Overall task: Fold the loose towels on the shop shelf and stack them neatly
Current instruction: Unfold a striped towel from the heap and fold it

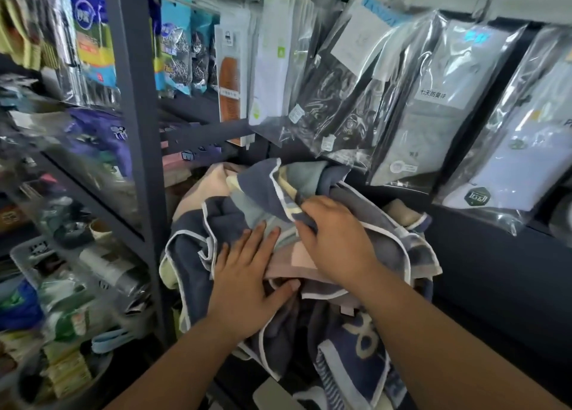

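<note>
A rumpled heap of loose towels [216, 224], navy blue with white piping and patches of pink, pale yellow and grey-green, lies on the shop shelf in the middle of the head view. My left hand [247, 273] lies flat on the heap, fingers spread, pressing a pink and grey part down. My right hand [334, 236] pinches a raised navy and yellow towel flap [272, 187] at its edge. More navy towels [356, 347] with a cream pattern hang below my forearms.
A dark metal shelf post [136, 131] stands just left of the towels. Bagged goods fill the left shelves [77, 193]. Packs of socks in clear bags [433, 100] hang from a rail above and to the right, close over the heap.
</note>
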Available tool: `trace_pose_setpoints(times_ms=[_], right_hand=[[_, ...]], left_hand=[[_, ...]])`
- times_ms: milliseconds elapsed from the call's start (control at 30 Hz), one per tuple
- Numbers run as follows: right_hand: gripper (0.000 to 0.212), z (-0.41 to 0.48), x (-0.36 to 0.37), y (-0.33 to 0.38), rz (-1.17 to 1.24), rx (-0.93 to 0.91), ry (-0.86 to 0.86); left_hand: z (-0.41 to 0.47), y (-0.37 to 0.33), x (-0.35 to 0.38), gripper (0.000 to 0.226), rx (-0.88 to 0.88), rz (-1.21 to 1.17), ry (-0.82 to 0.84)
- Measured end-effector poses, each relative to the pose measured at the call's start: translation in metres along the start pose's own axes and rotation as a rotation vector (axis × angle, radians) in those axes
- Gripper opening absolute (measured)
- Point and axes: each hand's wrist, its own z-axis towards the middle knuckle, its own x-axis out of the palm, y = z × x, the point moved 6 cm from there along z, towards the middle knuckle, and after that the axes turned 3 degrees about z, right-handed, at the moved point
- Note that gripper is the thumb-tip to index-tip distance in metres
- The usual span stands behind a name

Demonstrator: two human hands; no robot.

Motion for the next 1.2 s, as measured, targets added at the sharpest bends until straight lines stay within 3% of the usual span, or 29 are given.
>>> trace_pose_setpoints(times_ms=[100, 200, 267, 367, 500, 600, 700, 933, 1067, 1133, 1200], right_hand=[[0.022, -0.002, -0.031, 0.003, 0.301, 0.126, -0.100], [0.015, -0.011, -0.069, 0.008, 0.727, 0.298, -0.191], [0.012, -0.021, -0.089, 0.006, 0.977, 0.418, -0.273], [0.026, -0.037, -0.111, -0.002, 1.278, 0.504, -0.380], [0.024, -0.056, -0.138, -0.016, 1.519, 0.485, -0.560], [0.033, -0.072, -0.150, -0.027, 1.505, 0.555, -0.630], [0.033, -0.096, -0.146, -0.048, 1.276, 0.720, -0.656], [0.026, -0.140, -0.133, -0.095, 0.809, 0.776, -0.479], [0.024, -0.151, -0.110, -0.102, 0.434, 0.762, -0.136], [0.005, -0.150, -0.102, -0.093, 0.386, 0.700, -0.046], [0.032, -0.146, -0.096, -0.080, 0.377, 0.600, -0.040]], left_hand=[[-0.002, -0.002, -0.014, 0.083, 0.024, -0.207, 0.003], [-0.008, -0.009, -0.045, 0.073, 0.054, -0.351, -0.116], [-0.011, -0.016, -0.071, 0.068, 0.067, -0.330, -0.244], [-0.008, -0.026, -0.112, 0.064, 0.086, -0.270, -0.392], [0.008, -0.044, -0.143, 0.058, 0.113, -0.168, -0.399], [0.019, -0.054, -0.120, 0.059, 0.140, -0.183, -0.157], [0.015, -0.053, -0.072, 0.075, 0.124, -0.146, 0.063], [0.014, -0.045, -0.060, 0.067, 0.008, -0.421, -0.083], [0.028, -0.037, -0.060, 0.083, -0.055, -0.078, -0.062], [0.034, -0.037, -0.055, 0.079, -0.035, 0.010, -0.043], [0.043, -0.034, -0.054, 0.068, -0.038, 0.019, -0.069]])
